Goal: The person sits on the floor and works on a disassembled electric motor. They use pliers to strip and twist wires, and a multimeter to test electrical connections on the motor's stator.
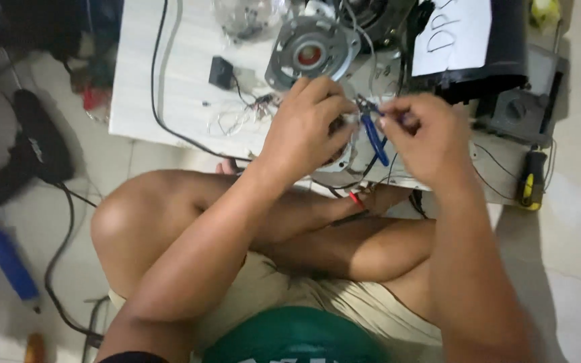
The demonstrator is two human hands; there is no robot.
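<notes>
— Item, centre frame?
— Blue-handled pliers (374, 136), gripped in right hand (419, 138); jaws at thin wires (237, 114).
— Left hand (307, 128)?
— Closed over a round motor part, on white surface (136, 81), beside grey end bell (312, 52).

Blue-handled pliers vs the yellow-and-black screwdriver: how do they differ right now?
The blue-handled pliers are in use, gripped by the right hand beside the left hand; the yellow-and-black screwdriver lies untouched.
The pliers sit mid-scene over the wires; the screwdriver rests far right, near the white board's edge.
The pliers have two slim blue handles; the screwdriver has one thick handle.
Both are hand tools with coloured grips.
</notes>
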